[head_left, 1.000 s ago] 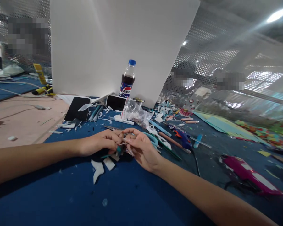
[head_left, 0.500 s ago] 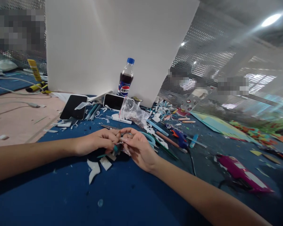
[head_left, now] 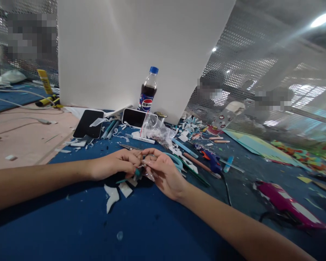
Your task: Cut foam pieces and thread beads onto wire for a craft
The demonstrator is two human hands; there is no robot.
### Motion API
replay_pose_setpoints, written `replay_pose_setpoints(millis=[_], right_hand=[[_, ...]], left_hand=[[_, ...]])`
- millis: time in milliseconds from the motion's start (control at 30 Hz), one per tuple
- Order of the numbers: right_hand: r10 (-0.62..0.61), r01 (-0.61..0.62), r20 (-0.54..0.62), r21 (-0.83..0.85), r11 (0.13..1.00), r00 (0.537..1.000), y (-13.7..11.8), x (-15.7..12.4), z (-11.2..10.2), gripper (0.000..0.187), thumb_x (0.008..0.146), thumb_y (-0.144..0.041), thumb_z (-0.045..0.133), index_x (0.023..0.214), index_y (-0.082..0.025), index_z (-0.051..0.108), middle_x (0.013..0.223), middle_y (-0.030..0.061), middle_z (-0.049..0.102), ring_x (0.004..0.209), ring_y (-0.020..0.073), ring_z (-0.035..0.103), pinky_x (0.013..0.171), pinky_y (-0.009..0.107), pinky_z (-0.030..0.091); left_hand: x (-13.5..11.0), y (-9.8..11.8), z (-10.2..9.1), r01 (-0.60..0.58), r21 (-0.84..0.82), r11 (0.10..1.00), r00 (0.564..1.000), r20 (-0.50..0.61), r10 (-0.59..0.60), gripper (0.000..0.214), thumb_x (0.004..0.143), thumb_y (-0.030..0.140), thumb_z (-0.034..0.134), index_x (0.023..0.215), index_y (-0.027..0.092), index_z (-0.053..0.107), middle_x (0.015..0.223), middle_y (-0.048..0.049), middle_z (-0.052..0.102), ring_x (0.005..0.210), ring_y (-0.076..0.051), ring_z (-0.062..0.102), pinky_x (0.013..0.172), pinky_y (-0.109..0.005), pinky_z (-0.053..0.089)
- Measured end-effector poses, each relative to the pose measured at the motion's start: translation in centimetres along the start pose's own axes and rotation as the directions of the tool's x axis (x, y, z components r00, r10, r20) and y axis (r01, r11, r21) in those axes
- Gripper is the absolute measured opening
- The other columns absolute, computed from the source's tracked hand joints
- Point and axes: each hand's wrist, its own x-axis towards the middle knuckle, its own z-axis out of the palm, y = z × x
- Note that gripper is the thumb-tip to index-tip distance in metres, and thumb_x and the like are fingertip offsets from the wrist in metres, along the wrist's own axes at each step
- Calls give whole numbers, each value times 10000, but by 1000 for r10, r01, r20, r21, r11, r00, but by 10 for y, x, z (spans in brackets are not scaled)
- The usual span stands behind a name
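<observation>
Both hands meet over the blue table mat (head_left: 149, 228), fingertips nearly touching. My left hand (head_left: 119, 164) is closed around a small teal and whitish piece (head_left: 137, 173) whose full shape is hidden by the fingers. My right hand (head_left: 165, 172) pinches at the same spot, and a clear, shiny bit of plastic (head_left: 150, 174) shows below its fingers. Under the hands lie white foam scraps (head_left: 112, 197) and a thin green strip. Just behind them are the pliers' tips (head_left: 127, 146) and light-blue looped handles (head_left: 176, 162).
Behind the hands stand a cola bottle (head_left: 147, 90), a phone (head_left: 134, 117), a dark tablet (head_left: 88, 124) and a clear bag (head_left: 159, 130). To the right are a blue glue gun (head_left: 213, 162) with its cord and a magenta tool (head_left: 290, 206). A white board (head_left: 141, 43) rises at the back.
The whole view has shifted slightly, so everything appears a little further right. Both hands keep their hold at the same place, with only small finger movement.
</observation>
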Motion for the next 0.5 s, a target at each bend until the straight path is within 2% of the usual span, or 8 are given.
replay_pose_setpoints(millis=[500], right_hand=[[16,-16,4,23,1000,1000,-2,0,1,182,686,-160,642,832,-144,534,555,-51,553,375,35,435,388,173,311]], left_hand=[[-1,-1,-1,-46,-7,999,999,23,46,290,751,209,494,465,165,469,573,-7,461,775,-169,450,808,-299,340]])
